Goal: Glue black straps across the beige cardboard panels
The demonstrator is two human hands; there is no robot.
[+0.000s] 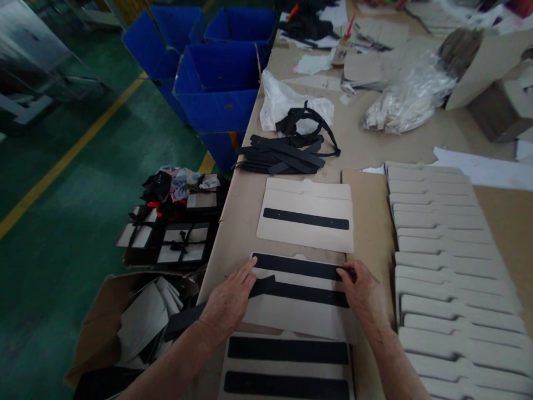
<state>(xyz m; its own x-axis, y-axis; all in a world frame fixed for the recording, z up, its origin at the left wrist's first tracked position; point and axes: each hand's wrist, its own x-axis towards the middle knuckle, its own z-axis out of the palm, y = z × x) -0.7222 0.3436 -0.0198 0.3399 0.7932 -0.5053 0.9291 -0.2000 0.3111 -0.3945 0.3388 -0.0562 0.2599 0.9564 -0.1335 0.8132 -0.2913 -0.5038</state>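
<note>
My left hand presses its fingertips on the left end of a black strip along the top of a beige panel. A longer black strip passes beneath this hand and hangs toward the table's left edge. At the top strip's right end, my right hand pinches the strip between thumb and fingers. A second black strip lies lower on the same panel. Above is a panel with one black strip; below is another panel with two.
Overlapping beige panels line the right side. Black strips are piled at the back, near a white plastic bag. Blue bins and a cardboard box stand beyond the table's left edge.
</note>
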